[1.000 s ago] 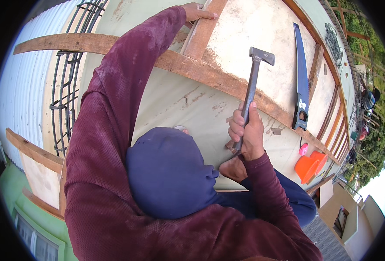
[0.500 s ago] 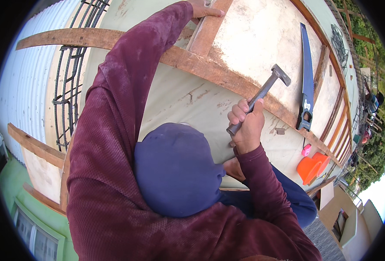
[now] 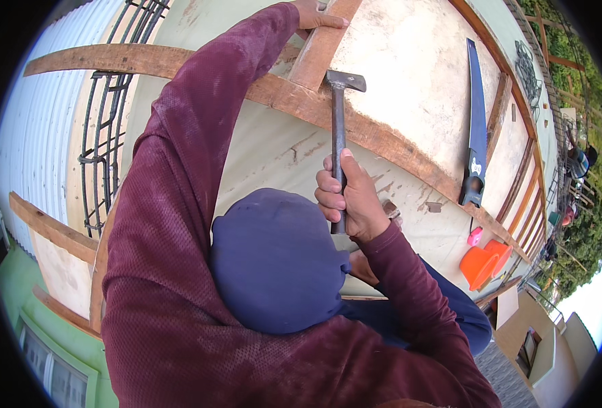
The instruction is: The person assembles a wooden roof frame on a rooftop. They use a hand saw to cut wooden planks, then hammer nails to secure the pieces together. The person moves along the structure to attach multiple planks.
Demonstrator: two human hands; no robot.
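My right hand point(image 3: 355, 197) is wrapped round the dark handle of a hammer point(image 3: 338, 129). The hammer stands nearly upright in view, its head beside the lower end of a short wooden batten point(image 3: 325, 51). At the top, my left hand point(image 3: 320, 16) grips that batten, the thumb lying across it and the other fingers partly hidden. The batten meets a long wooden strip point(image 3: 376, 136) that runs slantwise across a pale panel point(image 3: 399, 61). Whether the hammer head touches the wood, I cannot tell. A rounded dark blue cloth shape point(image 3: 277, 262) sits between my arms.
A handsaw point(image 3: 476, 109) with a blue blade lies on the panel to the right. Beyond its handle are an orange container point(image 3: 478, 265) and a small pink object point(image 3: 475, 236). Tied steel bars point(image 3: 104, 136) stand at the left, before corrugated sheeting point(image 3: 46, 136).
My right hand has swung the hammer left, bringing its head from the open panel to beside the short batten. My left hand stays on the batten.
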